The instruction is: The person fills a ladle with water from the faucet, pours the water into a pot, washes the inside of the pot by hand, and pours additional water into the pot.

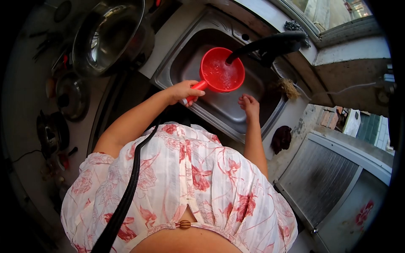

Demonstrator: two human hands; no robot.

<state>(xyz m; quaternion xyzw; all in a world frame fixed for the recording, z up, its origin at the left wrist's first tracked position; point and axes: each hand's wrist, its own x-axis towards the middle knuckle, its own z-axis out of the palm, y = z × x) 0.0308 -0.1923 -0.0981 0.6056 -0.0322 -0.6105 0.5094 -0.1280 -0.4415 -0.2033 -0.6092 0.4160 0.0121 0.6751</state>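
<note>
My left hand (186,92) is wrapped round the handle of a red water ladle (222,86), holding its bowl over the steel sink (232,110). Water from the black faucet (263,44) runs into the bowl, and the water inside is bubbling. Over the sink's near right part is my right hand (249,103), apart from the ladle. Its fingers are loosely curled, and whether anything small lies in them I cannot make out.
A large metal pot (110,40) stands left of the sink, with a glass lid (72,96) nearby. A straw-coloured scrubber (290,88) and a dark cloth (281,139) lie on the right-hand counter. Steel wool (296,26) sits by the window. A cabinet (322,177) stands to the right.
</note>
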